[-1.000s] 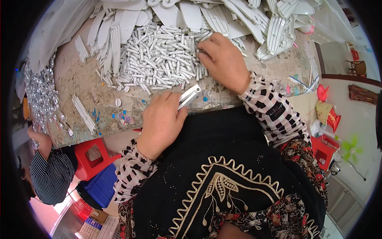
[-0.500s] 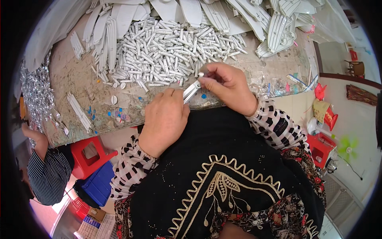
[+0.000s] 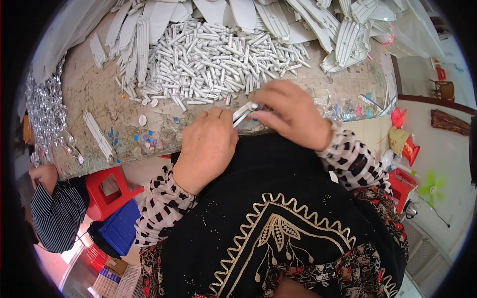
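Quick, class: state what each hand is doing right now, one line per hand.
Left hand: closed on the small white plastic piece.
Right hand: fingers pinch the same piece's other end.

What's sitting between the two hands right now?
In the head view, a small silvery-white clip piece spans the gap, pinched by the left hand and right hand.

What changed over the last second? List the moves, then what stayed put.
The right hand left the pile of white tubes and came back to the small grey piece held by the left hand; both now pinch it. The pile, the table and the left hand's grip stayed.
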